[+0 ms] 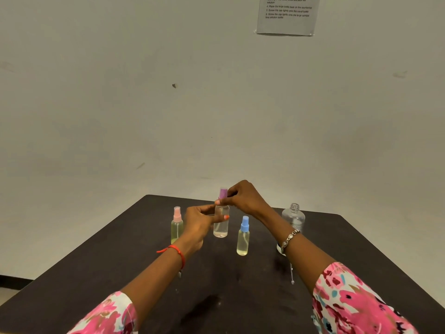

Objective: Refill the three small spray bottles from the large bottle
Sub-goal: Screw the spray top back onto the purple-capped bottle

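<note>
Three small clear spray bottles stand on the dark table (144,280). The pink-topped bottle (177,227) is at the left and the blue-topped bottle (243,237) is nearer me on the right; both hold yellowish liquid. Between them stands the purple-topped bottle (221,227). My left hand (199,222) holds its body with thumb and fingers. My right hand (243,196) pinches its purple spray top (223,193) from the right. The large clear bottle (293,216) stands uncapped behind my right wrist, partly hidden by my arm.
A white cap or similar small object (280,249) peeks out under my right wrist by the large bottle. The table meets a plain wall behind, where a printed sheet (287,15) hangs. The table's far edge runs just behind the bottles.
</note>
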Demonstrator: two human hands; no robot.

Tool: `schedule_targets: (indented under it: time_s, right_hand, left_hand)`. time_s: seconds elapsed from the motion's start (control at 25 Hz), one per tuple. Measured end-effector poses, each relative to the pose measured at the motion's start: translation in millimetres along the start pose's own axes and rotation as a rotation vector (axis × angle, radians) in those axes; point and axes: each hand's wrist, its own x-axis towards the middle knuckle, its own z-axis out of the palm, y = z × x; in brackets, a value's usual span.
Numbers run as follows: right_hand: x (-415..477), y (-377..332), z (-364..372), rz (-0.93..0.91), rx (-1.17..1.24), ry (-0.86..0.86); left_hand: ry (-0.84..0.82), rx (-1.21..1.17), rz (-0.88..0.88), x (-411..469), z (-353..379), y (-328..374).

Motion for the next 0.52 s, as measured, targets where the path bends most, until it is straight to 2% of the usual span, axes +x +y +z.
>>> schedule_targets:
  time_s: [0.24, 0.4, 0.52]
  right_hand:
    - [7.0, 5.6, 21.2, 0.011, 0.052, 0.062]
    - [24.7, 22.0, 41.7, 0.088, 0.073, 0.103]
    - [43.0, 35.2, 61.8, 0.146, 0.078, 0.153]
  left_hand:
    - [0.046, 0.002, 0.026, 14.1, -0.5, -7.8]
    - [-0.009, 0.015, -0.055, 31.2, -1.9, -24.7]
    - [0.014, 0.003, -0.147, 42.6, -5.3, -42.7]
